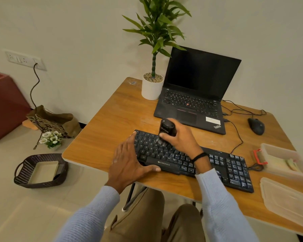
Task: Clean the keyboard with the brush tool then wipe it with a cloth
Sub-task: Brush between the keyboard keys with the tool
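A black keyboard (233,169) lies slantwise near the front edge of the wooden table (115,119). My right hand (181,138) grips a black brush tool (166,127) upright, with its pale bristles down on the keys at the keyboard's upper left. My left hand (128,161) lies flat with fingers spread on the keyboard's left end, the thumb along its front edge. No cloth is clearly visible.
An open black laptop (196,95) and a potted plant (152,88) stand behind the keyboard. A black mouse (256,126) and its cables lie at the right. A clear plastic box (283,159) and its lid (287,201) sit at the right edge. A dark woven basket (24,170) stands on the floor.
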